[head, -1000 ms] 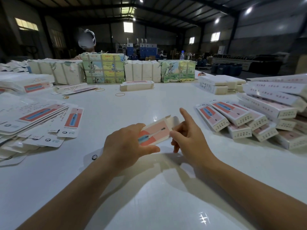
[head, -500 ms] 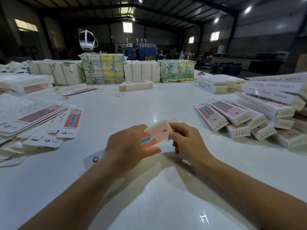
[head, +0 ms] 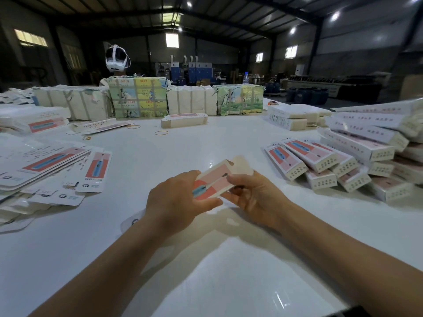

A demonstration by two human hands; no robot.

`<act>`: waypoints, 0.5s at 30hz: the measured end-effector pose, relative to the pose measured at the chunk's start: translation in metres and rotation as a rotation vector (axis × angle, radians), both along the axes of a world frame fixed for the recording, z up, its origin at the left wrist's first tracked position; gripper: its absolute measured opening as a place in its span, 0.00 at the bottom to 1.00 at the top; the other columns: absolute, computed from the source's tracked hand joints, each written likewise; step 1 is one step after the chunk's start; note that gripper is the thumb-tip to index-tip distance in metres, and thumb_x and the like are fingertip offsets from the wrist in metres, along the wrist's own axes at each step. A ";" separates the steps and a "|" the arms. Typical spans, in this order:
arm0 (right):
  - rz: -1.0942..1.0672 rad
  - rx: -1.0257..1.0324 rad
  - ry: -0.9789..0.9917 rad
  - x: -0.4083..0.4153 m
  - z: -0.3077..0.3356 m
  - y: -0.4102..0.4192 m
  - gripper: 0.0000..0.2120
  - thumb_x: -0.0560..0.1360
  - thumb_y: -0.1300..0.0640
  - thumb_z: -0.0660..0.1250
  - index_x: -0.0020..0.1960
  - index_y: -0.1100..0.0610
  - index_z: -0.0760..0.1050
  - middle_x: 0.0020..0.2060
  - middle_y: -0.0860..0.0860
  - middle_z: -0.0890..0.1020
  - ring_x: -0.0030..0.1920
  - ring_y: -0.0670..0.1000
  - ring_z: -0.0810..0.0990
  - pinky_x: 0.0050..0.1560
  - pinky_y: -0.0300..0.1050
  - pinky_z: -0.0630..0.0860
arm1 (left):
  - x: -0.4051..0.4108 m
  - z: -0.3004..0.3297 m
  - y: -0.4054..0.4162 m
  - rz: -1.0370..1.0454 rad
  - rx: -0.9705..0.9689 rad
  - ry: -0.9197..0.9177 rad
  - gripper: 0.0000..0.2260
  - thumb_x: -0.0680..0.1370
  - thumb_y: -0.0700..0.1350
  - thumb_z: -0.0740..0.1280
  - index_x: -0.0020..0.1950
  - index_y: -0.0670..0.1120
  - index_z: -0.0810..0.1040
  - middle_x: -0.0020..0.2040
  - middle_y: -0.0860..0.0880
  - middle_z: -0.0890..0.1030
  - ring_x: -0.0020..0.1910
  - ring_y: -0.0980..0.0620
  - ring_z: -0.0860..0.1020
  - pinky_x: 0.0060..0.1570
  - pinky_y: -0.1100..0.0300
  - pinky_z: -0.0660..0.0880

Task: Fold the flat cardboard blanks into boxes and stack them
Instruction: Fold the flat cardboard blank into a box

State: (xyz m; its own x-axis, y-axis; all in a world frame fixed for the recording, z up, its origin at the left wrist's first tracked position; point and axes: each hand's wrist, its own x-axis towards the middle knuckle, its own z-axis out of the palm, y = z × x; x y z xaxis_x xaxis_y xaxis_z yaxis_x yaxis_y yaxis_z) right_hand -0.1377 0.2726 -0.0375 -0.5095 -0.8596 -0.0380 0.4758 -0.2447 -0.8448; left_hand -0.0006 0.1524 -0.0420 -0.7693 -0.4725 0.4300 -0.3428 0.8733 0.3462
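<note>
Over the middle of the white table (head: pixel 206 259), both hands hold one pink-and-white cardboard box (head: pixel 216 179) with a blue toothbrush picture. My left hand (head: pixel 176 202) grips its near end, thumb along the lower edge. My right hand (head: pixel 254 195) curls round its right side, thumb on top. A plain end flap (head: pixel 241 164) sticks up at the far end. Flat blanks (head: pixel 57 165) lie fanned in a pile at the left. Folded boxes (head: pixel 320 161) are stacked in a heap at the right.
Wrapped bundles (head: pixel 137 97) line the far edge of the table, with a small stack of blanks (head: pixel 184 120) in front. Rubber bands (head: pixel 161 133) lie loose on the table. A person wearing a white headset (head: pixel 116 57) is behind the bundles. A water bottle (head: pixel 245 77) stands at the back.
My right hand's pointing finger has come down and the hand has closed round the box's right side. The far end flap now stands up again. The box has barely shifted.
</note>
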 end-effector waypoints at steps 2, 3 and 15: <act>-0.099 -0.007 0.220 0.001 -0.002 0.001 0.10 0.72 0.69 0.66 0.53 0.64 0.76 0.46 0.59 0.84 0.47 0.57 0.84 0.45 0.44 0.81 | -0.001 0.000 0.001 -0.010 0.023 0.007 0.27 0.68 0.68 0.65 0.60 0.54 0.72 0.46 0.59 0.74 0.37 0.56 0.75 0.37 0.63 0.76; -0.169 0.012 0.435 0.003 -0.002 0.002 0.08 0.75 0.67 0.65 0.54 0.63 0.77 0.46 0.59 0.84 0.48 0.57 0.84 0.47 0.44 0.81 | -0.002 0.000 0.002 -0.007 0.026 0.012 0.27 0.68 0.69 0.64 0.60 0.54 0.72 0.46 0.59 0.74 0.37 0.56 0.76 0.37 0.62 0.76; -0.214 0.073 0.601 0.019 0.002 0.003 0.13 0.80 0.52 0.59 0.48 0.55 0.82 0.46 0.55 0.85 0.50 0.52 0.83 0.54 0.42 0.80 | 0.000 -0.005 0.000 0.093 -0.120 0.079 0.27 0.70 0.66 0.66 0.61 0.52 0.70 0.54 0.54 0.77 0.41 0.56 0.71 0.44 0.57 0.78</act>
